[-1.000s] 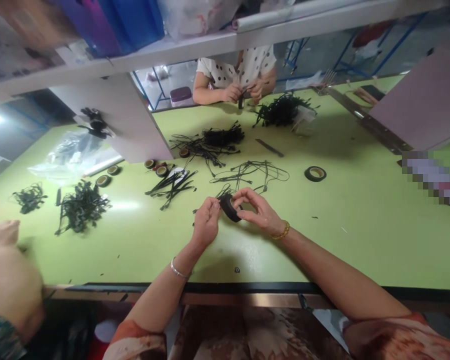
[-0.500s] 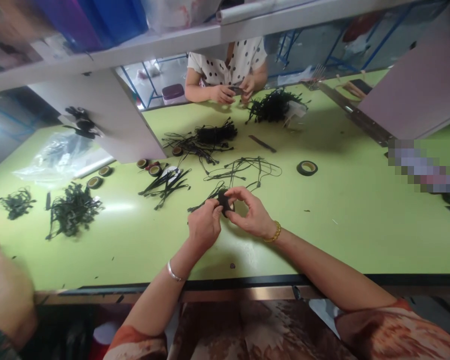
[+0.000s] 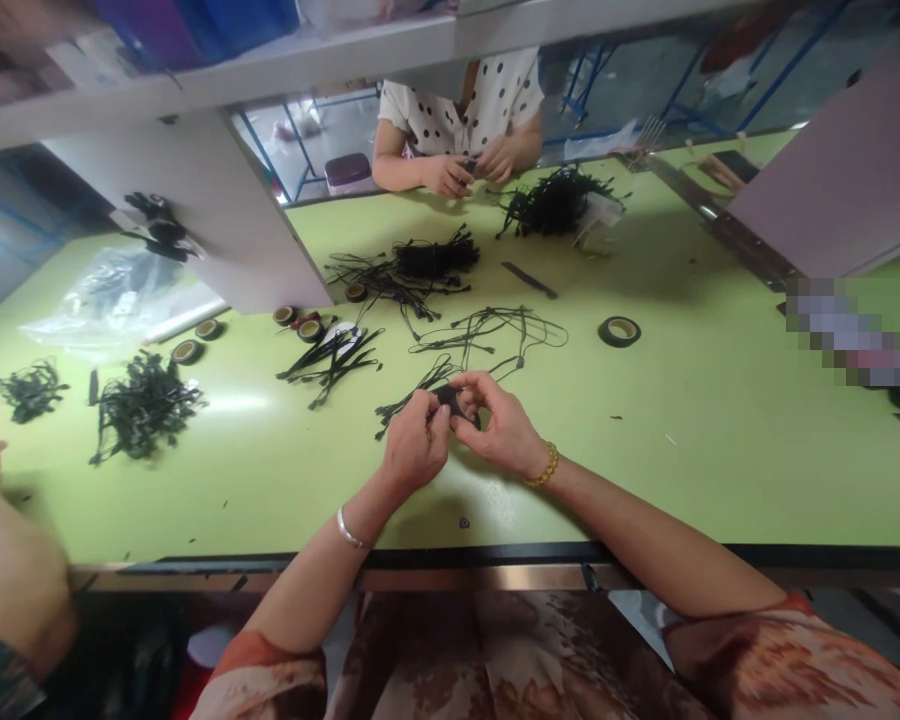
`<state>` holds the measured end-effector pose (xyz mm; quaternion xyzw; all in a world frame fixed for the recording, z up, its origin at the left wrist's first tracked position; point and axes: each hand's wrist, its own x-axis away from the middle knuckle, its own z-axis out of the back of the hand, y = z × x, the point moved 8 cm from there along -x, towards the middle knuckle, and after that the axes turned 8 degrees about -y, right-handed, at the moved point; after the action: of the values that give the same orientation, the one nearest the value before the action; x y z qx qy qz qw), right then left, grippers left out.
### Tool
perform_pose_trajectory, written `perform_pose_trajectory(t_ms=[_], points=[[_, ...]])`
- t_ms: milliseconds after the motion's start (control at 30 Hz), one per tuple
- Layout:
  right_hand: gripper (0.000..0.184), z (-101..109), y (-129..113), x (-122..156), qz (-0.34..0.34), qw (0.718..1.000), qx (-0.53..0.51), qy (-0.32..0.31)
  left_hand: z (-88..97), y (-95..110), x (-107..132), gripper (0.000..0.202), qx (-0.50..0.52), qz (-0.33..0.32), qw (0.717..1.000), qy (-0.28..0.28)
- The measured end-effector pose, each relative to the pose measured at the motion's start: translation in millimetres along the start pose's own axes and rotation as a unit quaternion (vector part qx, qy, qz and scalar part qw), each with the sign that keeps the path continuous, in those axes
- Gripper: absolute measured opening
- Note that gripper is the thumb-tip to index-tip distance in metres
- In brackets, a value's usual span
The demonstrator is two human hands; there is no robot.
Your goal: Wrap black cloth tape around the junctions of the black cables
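Close together over the table's near middle, my left hand [image 3: 414, 442] and my right hand [image 3: 506, 432] work on what looks like a roll of black tape [image 3: 448, 396]. The right thumb and fingers curl round the roll. My left thumb and forefinger pinch the black tape at its left side; the fingers partly hide what else is there. Just beyond the hands lie thin black cables [image 3: 420, 385] with small connectors, and a looser spread of cables [image 3: 495, 330] behind them. Another black tape roll [image 3: 619, 331] lies flat to the right.
Black cable bundles [image 3: 435, 255] and short black strips [image 3: 330, 360] lie on the green table [image 3: 720, 440]. Several tape rolls [image 3: 187, 352] and a tangled pile [image 3: 146, 405] are at left. Opposite, a co-worker's hands [image 3: 469, 175] hold something dark. An upright panel [image 3: 217, 210] divides the table.
The black tape between my hands now shows as a wider dark strip, and my left hand has turned slightly. The co-worker's hands opposite have shifted. The view has moved a little.
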<state>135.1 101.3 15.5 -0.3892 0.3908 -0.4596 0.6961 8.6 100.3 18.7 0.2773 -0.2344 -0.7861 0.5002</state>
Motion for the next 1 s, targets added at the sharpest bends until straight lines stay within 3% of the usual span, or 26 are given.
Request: perform_pose_trajectory(t_ms=[233,300,467,567,800,1000], points=[[0.038,1.7,-3.0,0.7,0.024,0.999,0.04,0.004,-1.1,-3.0,-9.2,0.02,0.019,-0.009,0.996,-0.086],[0.039,0.8,-1.5,0.8,0.009,1.0,0.021,-0.002,0.1,-1.3,-7.6,0.021,0.001,-0.022,0.998,-0.063],[0.03,-6.6,-2.0,-0.8,-0.015,0.996,-0.077,-0.036,9.5,9.3,5.5,0.024,-0.027,-0.081,0.995,0.058],[0.021,-8.5,-7.8,-2.7,0.007,0.995,-0.092,-0.04,11.8,10.2,7.8,0.025,0.014,-0.106,0.991,0.078],[0.011,-1.9,-3.2,-5.3,0.01,0.996,-0.089,-0.011,-2.1,-16.3,-9.8,0.031,0.226,-0.023,0.973,-0.031],[0.012,5.3,-4.9,-5.5,0.028,0.997,-0.063,-0.018,-4.3,-12.8,-11.1,0.023,0.28,-0.027,0.957,-0.068]])
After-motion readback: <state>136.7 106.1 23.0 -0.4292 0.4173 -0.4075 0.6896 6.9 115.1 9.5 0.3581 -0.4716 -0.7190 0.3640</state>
